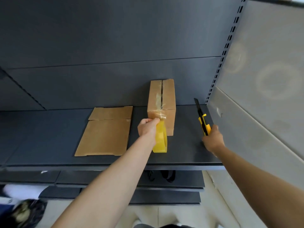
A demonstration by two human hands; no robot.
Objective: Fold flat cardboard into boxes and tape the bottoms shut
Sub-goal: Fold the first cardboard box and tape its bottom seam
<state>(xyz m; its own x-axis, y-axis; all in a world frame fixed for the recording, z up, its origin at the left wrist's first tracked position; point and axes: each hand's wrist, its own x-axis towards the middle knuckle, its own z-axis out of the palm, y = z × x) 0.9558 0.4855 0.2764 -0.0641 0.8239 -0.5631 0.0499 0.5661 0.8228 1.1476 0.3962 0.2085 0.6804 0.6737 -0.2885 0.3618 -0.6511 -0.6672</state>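
My left hand grips the yellow tape roll, fingers curled round its upper edge, just in front of the folded box; a clear strip of tape runs from the roll onto the box's near face and on up along the top seam (a dark gap shows along the seam's far half); the box stands on the dark shelf, close to the back panel; my right hand is closed round the yellow-and-black utility knife, its blade end pointing away from me, to the right of the box and apart from it; a flat cardboard blank lies on the shelf just left of the box.
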